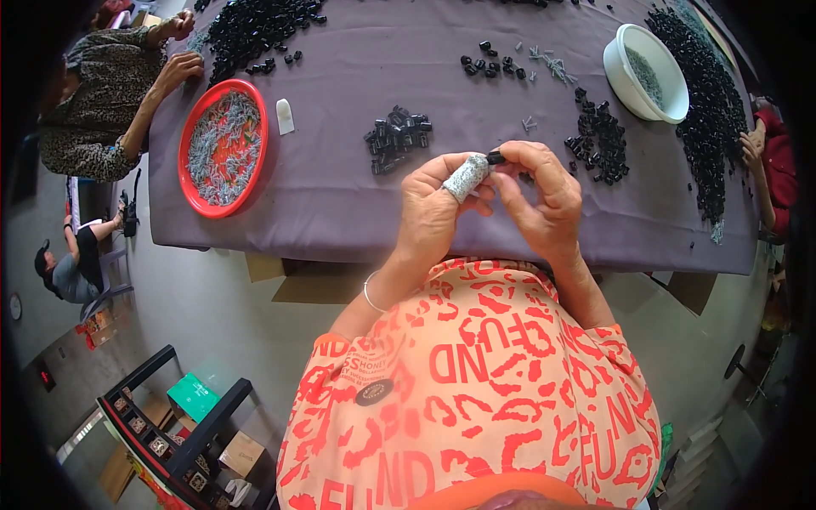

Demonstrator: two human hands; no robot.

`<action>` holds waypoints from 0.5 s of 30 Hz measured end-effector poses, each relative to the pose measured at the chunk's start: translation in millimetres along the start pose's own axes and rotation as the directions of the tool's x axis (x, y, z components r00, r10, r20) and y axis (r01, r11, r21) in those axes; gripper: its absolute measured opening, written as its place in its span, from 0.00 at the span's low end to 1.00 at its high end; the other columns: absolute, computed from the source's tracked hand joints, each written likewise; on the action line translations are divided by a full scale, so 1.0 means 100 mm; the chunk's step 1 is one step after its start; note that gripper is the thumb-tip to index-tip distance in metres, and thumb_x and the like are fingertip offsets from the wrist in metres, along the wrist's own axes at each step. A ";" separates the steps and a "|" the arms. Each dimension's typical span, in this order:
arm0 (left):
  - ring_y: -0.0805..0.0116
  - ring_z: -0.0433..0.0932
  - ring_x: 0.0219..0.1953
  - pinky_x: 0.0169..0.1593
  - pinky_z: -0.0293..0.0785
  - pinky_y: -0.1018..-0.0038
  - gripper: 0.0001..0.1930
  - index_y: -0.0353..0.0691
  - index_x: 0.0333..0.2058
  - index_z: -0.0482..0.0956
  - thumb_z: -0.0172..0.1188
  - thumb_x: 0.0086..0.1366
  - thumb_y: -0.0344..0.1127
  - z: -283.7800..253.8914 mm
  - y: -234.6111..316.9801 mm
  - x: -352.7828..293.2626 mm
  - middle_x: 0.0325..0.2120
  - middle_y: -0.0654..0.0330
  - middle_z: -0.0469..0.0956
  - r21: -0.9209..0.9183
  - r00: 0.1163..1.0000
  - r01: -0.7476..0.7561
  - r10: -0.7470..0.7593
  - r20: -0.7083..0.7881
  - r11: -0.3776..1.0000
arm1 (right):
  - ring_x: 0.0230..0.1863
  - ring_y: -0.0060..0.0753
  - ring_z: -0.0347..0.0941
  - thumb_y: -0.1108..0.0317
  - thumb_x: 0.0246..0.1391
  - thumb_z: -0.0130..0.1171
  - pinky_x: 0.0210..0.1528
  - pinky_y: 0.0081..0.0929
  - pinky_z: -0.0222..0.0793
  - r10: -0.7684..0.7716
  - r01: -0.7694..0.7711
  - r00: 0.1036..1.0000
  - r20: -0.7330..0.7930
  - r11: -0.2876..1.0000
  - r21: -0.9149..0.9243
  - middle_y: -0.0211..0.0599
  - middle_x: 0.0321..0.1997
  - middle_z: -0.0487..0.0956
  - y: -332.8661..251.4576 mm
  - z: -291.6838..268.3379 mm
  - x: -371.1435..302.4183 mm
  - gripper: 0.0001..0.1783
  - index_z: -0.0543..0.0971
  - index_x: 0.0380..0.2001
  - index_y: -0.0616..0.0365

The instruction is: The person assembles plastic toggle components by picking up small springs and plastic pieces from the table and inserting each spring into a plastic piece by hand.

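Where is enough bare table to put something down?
Bare tablecloth lies between the red basin and left hand, and between the right hand and the lower end of the long black heap. Crowded: far right, where that heap lies beside the white bowl, and upper left, under another black heap.

The grey-purple worktop [340, 200] carries a red tray [264, 132] at left, heaped black pieces [398, 138], and a white tub [615, 75] far right.

Across our table [340, 195], we've a tray [262, 119] at left with pins [223, 149] inside, a bowl [623, 81] far right, a heap [710, 136] right of it. Nearer, a part [495, 158] sits between our left hand [429, 208] and right hand [544, 200], one cluster [398, 136] beyond the left, a second cluster [602, 140] beyond the right.
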State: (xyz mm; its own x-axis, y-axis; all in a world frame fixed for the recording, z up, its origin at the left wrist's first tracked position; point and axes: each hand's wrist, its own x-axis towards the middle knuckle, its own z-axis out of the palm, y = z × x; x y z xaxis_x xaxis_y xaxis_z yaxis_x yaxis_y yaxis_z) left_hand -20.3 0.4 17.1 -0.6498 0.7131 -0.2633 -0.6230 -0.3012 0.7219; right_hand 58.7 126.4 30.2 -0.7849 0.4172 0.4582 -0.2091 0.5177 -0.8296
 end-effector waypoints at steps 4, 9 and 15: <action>0.73 0.78 0.32 0.29 0.77 0.78 0.10 0.34 0.41 0.76 0.56 0.63 0.32 0.02 0.02 0.00 0.33 0.57 0.79 -0.084 0.995 0.093 -0.090 0.031 0.992 | 0.34 0.26 0.73 0.85 0.39 0.60 0.37 0.21 0.70 -0.031 0.032 0.999 0.039 0.999 -0.036 0.39 0.41 0.75 0.02 0.00 -0.04 0.22 0.73 0.42 0.64; 0.71 0.78 0.34 0.31 0.79 0.73 0.11 0.35 0.42 0.76 0.54 0.63 0.31 -0.06 -0.05 0.00 0.36 0.57 0.79 -0.285 0.969 0.240 -0.210 0.131 0.928 | 0.35 0.27 0.73 0.86 0.39 0.59 0.37 0.22 0.71 -0.045 0.046 0.999 0.013 0.991 -0.126 0.40 0.40 0.75 0.01 -0.02 -0.07 0.21 0.73 0.41 0.64; 0.69 0.79 0.35 0.32 0.81 0.69 0.11 0.34 0.42 0.75 0.54 0.63 0.30 -0.07 -0.02 0.00 0.37 0.56 0.78 -0.296 0.931 0.357 -0.310 0.195 0.886 | 0.34 0.26 0.73 0.86 0.39 0.59 0.37 0.21 0.70 0.019 -0.017 0.999 0.036 0.997 -0.074 0.39 0.39 0.76 -0.01 -0.11 -0.08 0.20 0.73 0.40 0.63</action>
State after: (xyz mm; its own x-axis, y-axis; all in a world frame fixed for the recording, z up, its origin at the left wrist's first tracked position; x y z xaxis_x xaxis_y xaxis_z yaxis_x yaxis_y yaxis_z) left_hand -21.9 -2.7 11.1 -0.3268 0.8802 -0.3442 -0.9129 -0.1996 0.3561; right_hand 71.7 130.2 30.7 -0.8092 0.4000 0.4303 -0.1522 0.5647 -0.8111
